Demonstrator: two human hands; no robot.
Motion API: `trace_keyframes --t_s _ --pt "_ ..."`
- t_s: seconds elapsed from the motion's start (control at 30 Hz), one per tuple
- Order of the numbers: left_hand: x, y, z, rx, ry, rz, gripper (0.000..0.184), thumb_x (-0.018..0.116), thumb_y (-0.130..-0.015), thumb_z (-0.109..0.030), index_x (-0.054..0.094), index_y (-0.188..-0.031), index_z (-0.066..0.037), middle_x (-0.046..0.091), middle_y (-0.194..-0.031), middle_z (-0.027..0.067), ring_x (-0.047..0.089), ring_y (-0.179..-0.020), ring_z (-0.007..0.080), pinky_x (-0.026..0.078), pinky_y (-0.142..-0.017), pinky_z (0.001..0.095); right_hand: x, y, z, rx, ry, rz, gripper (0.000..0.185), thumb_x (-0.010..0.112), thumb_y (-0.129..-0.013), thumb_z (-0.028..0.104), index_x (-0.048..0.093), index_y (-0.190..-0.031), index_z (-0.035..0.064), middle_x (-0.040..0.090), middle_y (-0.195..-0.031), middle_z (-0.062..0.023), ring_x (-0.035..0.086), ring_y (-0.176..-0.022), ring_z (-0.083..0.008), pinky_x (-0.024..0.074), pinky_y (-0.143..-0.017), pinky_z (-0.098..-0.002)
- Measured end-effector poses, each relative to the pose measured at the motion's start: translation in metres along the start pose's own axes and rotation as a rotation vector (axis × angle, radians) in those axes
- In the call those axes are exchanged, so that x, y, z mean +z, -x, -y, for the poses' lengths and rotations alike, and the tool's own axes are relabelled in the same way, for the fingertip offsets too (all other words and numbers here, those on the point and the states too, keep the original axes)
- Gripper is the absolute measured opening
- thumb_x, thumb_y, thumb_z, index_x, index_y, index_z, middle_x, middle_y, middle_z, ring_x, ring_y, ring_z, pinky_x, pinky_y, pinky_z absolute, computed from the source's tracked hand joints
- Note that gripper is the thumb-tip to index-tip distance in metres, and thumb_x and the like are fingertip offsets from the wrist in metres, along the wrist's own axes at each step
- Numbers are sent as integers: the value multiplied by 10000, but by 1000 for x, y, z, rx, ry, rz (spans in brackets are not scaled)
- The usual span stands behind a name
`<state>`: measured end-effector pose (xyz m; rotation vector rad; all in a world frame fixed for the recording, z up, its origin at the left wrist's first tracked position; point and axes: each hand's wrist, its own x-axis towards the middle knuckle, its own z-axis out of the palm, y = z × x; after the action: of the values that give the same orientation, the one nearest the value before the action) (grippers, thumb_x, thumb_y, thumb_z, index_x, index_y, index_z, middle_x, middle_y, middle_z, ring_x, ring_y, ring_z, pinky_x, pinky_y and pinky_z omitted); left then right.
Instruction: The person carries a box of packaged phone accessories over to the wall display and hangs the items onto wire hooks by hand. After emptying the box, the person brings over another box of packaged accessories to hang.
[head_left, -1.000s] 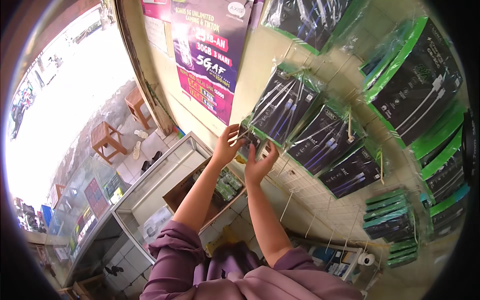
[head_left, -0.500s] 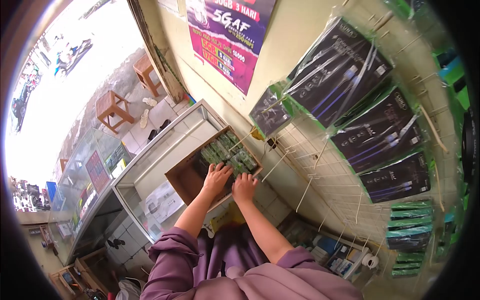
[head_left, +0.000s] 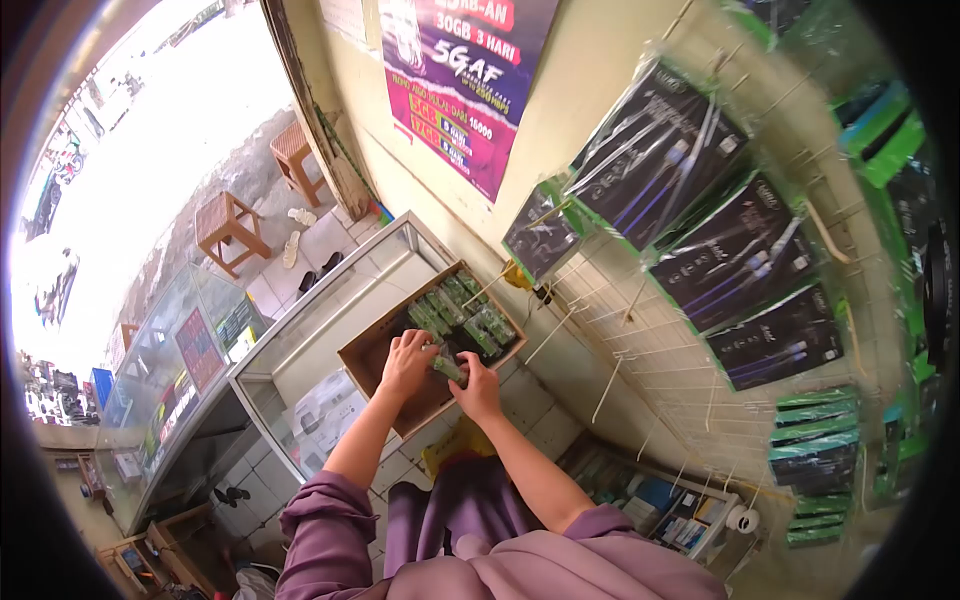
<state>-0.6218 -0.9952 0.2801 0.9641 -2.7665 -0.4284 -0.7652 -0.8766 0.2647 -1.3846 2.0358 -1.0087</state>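
Holding small packet (head_left: 449, 368) | green, glossy | grip: left hand (head_left: 408, 362), right hand (head_left: 478, 389) closed on its ends

From head height, the view looks down into the box (head_left: 374, 350).

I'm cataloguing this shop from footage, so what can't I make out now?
Head view, green packet: print too small, partly covered by the left hand and right hand.
Head view, cardboard box: part of its inside is hidden behind the left hand.
Head view, poster: top cut off by the upper edge.
Head view, street: largely washed out by glare.
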Motion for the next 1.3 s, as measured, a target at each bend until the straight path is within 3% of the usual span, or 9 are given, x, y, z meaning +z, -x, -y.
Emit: trace_keyframes --t_s 0.1,0.13,0.2,0.27,0.33,0.47,0.7,1.03,1.3 --pt "-36 -12 9 -39 307 38 466 835 -623 -96 679 -1062 -78 627 -1175 68 560 -1157 257 448 -967 405 -34 -6 17 -101 -150 -99 411 823 -716 128 657 -1086 64 655 -945 -135 664 -874 -291 518 -743 -382" --pt "-45 -18 11 -106 583 71 459 842 -664 -103 669 -1086 -56 654 -1134 76 597 -1100 241 468 -944 391 -54 -10 35 -167 -140 -173 275 816 -770 103 693 -1001 18 641 -958 -114 671 -849 -216 526 -709 -329" --pt "-64 -33 7 -188 1094 81 434 821 -794 -108 625 -1162 13 696 -1058 70 642 -984 162 499 -894 324 -72 -21 40 -120 -320 -202 281 810 -790 125 676 -1007 7 624 -933 -95 660 -857 -201 526 -722 -317" --pt "-88 -50 -9 -169 1267 64 421 795 -823 -90 609 -1183 22 685 -1067 56 629 -996 140 495 -900 308 -89 -33 61 -87 -770 -251 230 783 -852 126 651 -993 2 567 -905 -30 623 -837 -105 519 -669 -237" --pt "-119 -65 -33 -147 1479 24 373 710 -911 -88 574 -1238 29 661 -1104 34 604 -1026 110 485 -910 275 -114 -40 83 -125 -707 -284 217 781 -852 108 650 -992 7 565 -924 -28 617 -811 -96 515 -650 -224" --pt "-149 -87 -64 -114 1495 -156 360 650 -966 -156 556 -1264 25 649 -1133 43 592 -1054 108 480 -910 267 -142 -53 113 -198 -661 -380 199 775 -853 82 647 -985 8 590 -892 -24 602 -752 -77 491 -585 -207" --pt "-180 -113 -86 -86 1473 -247 330 652 -968 -176 568 -1220 21 665 -1083 41 609 -995 98 489 -843 249 -166 -70 143 -260 -578 -573 153 763 -855 65 651 -939 4 601 -839 -12 570 -723 -62 455 -523 -202" --pt "-156 -140 -86 -145 1488 -198 359 664 -957 -161 559 -1251 15 672 -1079 56 618 -958 100 501 -815 254 -156 -86 111 -192 -586 -599 173 760 -865 83 643 -954 -8 585 -814 -11 553 -702 -59 440 -513 -198" --pt "-118 -205 -90 -139 1226 -280 426 706 -905 -132 543 -1276 -2 643 -1189 112 636 -1015 190 520 -844 334 -158 -125 83 -159 -434 -847 261 780 -857 148 635 -995 -19 629 -845 -58 609 -699 -111 465 -498 -223"
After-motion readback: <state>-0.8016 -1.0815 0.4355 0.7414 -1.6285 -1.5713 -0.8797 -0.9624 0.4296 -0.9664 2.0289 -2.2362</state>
